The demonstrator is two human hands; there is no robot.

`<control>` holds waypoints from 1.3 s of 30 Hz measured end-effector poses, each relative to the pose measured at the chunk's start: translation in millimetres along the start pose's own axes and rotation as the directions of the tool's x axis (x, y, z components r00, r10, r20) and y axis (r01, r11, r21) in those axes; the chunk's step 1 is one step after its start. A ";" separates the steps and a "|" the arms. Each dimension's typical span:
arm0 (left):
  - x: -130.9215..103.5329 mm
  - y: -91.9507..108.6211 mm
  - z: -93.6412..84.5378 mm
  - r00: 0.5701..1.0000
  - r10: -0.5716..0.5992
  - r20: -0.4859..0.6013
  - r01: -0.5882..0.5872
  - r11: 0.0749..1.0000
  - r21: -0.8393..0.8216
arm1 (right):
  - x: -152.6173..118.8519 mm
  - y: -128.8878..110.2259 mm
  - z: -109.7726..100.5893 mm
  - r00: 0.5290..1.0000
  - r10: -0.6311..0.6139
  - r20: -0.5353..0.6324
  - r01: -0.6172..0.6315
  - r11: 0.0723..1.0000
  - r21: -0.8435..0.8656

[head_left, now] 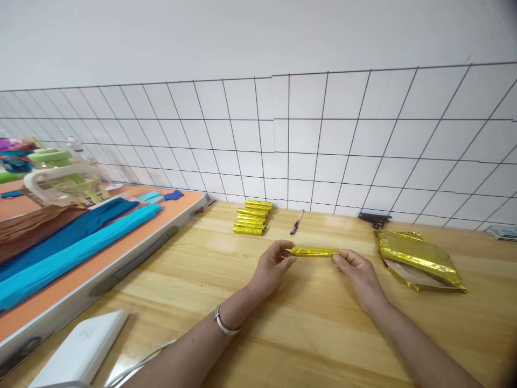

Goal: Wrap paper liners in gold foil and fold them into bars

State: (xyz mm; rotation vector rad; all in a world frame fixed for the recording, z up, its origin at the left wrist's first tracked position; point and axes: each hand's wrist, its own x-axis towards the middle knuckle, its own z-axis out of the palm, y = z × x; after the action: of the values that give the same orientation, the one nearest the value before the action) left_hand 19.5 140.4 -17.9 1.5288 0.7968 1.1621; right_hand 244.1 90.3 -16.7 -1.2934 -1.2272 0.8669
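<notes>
Between my two hands is a narrow folded strip of shiny gold foil paper, held level just above the wooden table. My left hand pinches its left end with thumb and fingers, and a silver bangle circles that wrist. At the strip's right end, my right hand grips it the same way. Several similar gold foil strips lie side by side beyond my left hand. To the right of my right hand rests a stack of gold foil sheets, with pale undersides showing at its near edge.
A pen lies behind the strip, and a black clip-like object sits near the tiled wall. On the left, an orange-topped surface carries blue and brown fabric and a plastic basket. A white box-like device is nearer.
</notes>
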 end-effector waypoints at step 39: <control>-17.4 14.9 16.5 0.972 0.018 0.235 -0.073 0.972 0.224 | -18.2 -13.1 19.0 0.982 -0.160 0.098 0.169 0.981 -0.094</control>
State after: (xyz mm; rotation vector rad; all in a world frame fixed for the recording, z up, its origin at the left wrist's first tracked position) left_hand 28.6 115.3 -8.7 1.8464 0.7614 0.9252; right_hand 220.0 75.1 -9.4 -1.2240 -1.4446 0.7583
